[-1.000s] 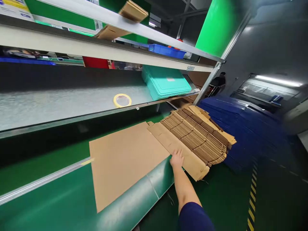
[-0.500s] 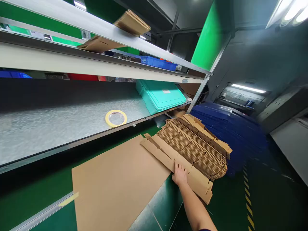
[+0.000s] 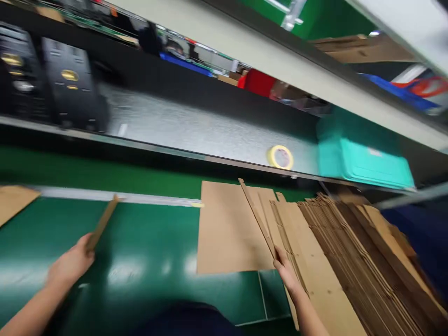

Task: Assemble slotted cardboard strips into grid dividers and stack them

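Observation:
My right hand (image 3: 286, 271) grips the near edge of a folded cardboard blank (image 3: 261, 219) and tilts it up off the leaning stack of flat cardboard blanks (image 3: 353, 252) at the right. A flat cardboard sheet (image 3: 227, 228) lies on the green conveyor belt (image 3: 140, 242) just left of that stack. My left hand (image 3: 72, 263) is at the lower left, fingers closed round the lower end of a narrow cardboard piece (image 3: 102, 223) that stands edge-on above the belt. The picture is blurred by motion.
A metal shelf (image 3: 196, 126) runs above the belt with a roll of yellow tape (image 3: 280, 157), a teal lidded bin (image 3: 364, 156) and black boxes (image 3: 49, 84) at the far left. Another cardboard piece (image 3: 14, 200) lies at the belt's left edge.
The view has swung left. My right hand has lifted one blank's edge off the stack. My left hand has come into view holding a narrow cardboard piece.

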`<control>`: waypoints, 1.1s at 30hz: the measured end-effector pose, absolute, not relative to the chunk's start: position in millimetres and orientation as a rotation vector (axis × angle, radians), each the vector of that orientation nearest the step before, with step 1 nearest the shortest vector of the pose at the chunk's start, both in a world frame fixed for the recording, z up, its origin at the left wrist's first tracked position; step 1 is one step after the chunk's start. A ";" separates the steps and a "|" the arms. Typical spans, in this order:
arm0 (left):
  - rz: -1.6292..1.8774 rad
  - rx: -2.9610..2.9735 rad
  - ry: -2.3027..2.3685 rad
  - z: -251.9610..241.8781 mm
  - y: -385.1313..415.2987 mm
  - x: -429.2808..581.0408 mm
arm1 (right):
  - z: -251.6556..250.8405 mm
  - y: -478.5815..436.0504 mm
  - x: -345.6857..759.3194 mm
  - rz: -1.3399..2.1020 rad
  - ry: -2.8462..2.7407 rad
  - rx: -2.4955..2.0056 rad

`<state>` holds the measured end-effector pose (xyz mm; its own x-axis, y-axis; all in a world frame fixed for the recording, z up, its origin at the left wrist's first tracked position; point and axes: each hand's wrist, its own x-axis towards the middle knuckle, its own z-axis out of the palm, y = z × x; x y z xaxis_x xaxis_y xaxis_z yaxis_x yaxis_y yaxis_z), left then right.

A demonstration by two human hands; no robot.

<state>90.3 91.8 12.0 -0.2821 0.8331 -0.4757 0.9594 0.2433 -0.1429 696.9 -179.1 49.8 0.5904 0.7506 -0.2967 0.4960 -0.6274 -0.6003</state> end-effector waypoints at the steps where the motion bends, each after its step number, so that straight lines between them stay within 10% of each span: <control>1: -0.457 1.718 2.191 12.0 94.5 93.0 | 44.1 -168.6 676.8 0.876 -1.069 -2.228; 10: -0.029 1.829 2.063 11.8 171.6 108.0 | 50.8 -40.1 483.3 1.598 -1.455 -1.826; 33: 0.001 1.968 1.939 -11.8 179.7 95.8 | 44.2 111.7 472.7 1.656 -1.791 -1.961</control>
